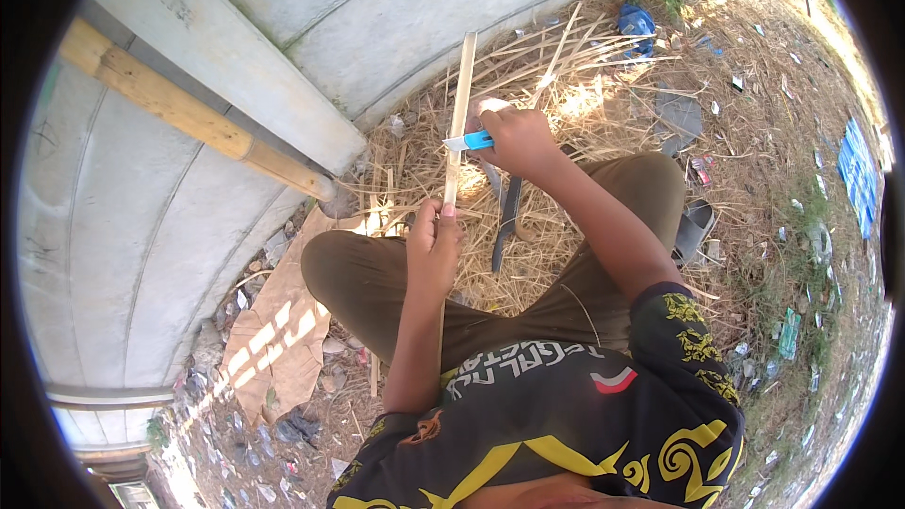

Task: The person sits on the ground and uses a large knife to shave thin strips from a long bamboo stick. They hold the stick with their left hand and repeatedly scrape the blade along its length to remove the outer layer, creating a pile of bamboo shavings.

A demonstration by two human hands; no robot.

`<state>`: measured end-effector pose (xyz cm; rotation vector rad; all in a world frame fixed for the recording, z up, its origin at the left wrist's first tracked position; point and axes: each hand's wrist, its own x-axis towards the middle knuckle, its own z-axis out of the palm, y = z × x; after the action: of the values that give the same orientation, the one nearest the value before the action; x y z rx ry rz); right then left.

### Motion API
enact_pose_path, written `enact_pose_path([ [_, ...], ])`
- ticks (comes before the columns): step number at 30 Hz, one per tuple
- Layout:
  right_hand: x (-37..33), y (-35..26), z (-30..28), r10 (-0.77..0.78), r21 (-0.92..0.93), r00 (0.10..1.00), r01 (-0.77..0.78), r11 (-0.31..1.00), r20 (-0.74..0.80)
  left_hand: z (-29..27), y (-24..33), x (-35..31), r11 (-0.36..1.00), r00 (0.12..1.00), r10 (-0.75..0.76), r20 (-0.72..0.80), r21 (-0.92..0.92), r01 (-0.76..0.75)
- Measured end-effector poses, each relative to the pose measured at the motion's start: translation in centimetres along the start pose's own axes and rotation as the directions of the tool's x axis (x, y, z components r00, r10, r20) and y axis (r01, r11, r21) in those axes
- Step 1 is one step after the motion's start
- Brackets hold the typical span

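My left hand (434,243) is closed around the lower part of a long, pale bamboo strip (463,85), which points up and away from me. In my right hand (520,139) is a blue utility knife (479,139), its blade lying across the strip, above my left hand. The strip's lower end runs down past my left forearm. Between my bent legs, a long dark blade-like tool (507,226) lies on a heap of pale shavings (537,269). Behind my right hand sits a roundish object, mostly hidden.
Thin bamboo strips (589,52) lie beyond my right hand, near a blue plastic bag (636,26). A bamboo pole (179,104) leans along the grey wall (377,0) at left. Flattened cardboard (273,349) lies by my left knee, a sandal (695,229) by my right.
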<state>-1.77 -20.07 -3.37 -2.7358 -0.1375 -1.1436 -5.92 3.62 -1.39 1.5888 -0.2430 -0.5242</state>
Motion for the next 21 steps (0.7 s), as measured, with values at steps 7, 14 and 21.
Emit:
enact_pose_path([
  [7,1.8,-0.2,-0.4,-0.036,-0.039,0.966,0.027,0.999,-0.254,0.7,0.4,-0.4,0.986,0.992,0.097,-0.082,0.144,-0.085],
  [14,4.1,2.3,0.0,-0.061,-0.157,0.886,-0.013,0.987,-0.460,2.7,2.8,-2.1,0.938,0.969,0.201,-0.144,0.313,-0.148],
  [21,5.5,8.0,-3.8,0.397,-0.171,0.804,-0.510,0.843,-0.443,4.4,2.3,-5.6,0.922,0.981,0.186,-0.063,0.356,-0.152],
])
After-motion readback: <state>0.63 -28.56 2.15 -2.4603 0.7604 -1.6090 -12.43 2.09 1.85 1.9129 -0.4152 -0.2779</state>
